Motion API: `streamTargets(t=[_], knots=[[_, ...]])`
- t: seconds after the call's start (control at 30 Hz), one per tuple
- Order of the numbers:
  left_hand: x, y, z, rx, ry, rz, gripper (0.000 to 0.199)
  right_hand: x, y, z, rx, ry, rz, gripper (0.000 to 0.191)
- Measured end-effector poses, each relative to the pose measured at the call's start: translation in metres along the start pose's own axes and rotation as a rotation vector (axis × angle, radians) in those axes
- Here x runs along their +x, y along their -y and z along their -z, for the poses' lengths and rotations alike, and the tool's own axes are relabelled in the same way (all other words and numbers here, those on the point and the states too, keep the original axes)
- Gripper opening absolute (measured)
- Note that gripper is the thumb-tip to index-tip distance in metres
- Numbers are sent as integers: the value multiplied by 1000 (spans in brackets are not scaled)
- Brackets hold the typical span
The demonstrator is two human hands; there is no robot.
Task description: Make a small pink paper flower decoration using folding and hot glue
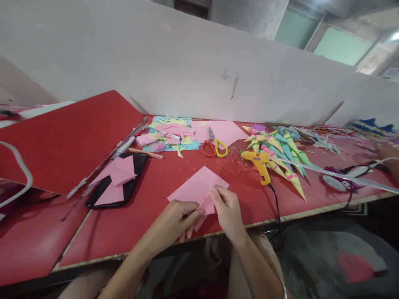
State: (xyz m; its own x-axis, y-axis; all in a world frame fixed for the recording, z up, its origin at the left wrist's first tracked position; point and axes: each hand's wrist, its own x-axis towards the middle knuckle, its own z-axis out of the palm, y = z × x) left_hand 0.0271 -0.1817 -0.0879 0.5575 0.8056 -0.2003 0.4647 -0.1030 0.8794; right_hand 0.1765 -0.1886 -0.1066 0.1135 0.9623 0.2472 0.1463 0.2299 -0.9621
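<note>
Near the front edge of the red table, my left hand (183, 218) pinches the lower left part of a small folded piece of pink paper (208, 204). My right hand (226, 207) grips the same piece from the right, thumb and fingers pressed together at its upper edge. Under and behind it lies a larger flat sheet of pink paper (195, 185). Beyond the sheet are scissors (214, 145) with one red and one yellow handle. A yellow glue gun (259, 164) rests to the right, beside several yellow, blue and green paper cones (293, 155).
A black tray (131, 191) with cut pink pieces stands left, near a wooden stick (146, 153). Coloured paper scraps (171, 135) lie at the back. The glue gun's black cable (277, 207) hangs over the front edge. A person's hand (386, 151) shows at far right.
</note>
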Motion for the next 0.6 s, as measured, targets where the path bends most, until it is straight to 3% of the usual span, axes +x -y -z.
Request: streamTargets(t=[0.17,0.33,0.4,0.6], knots=[[-2,2,1,-32,-23,3,35,3,-2,5,128,-21,-47,31],[0,4,5,-75,-240,-73,35,1,2,4,86,254,-47,13],[0,3,6,-62,-284,-105,33,-1,4,1,8,324,-25,18],[-3,1,4,-80,-226,-83,29,-3,4,-1,-36,323,-6,26]])
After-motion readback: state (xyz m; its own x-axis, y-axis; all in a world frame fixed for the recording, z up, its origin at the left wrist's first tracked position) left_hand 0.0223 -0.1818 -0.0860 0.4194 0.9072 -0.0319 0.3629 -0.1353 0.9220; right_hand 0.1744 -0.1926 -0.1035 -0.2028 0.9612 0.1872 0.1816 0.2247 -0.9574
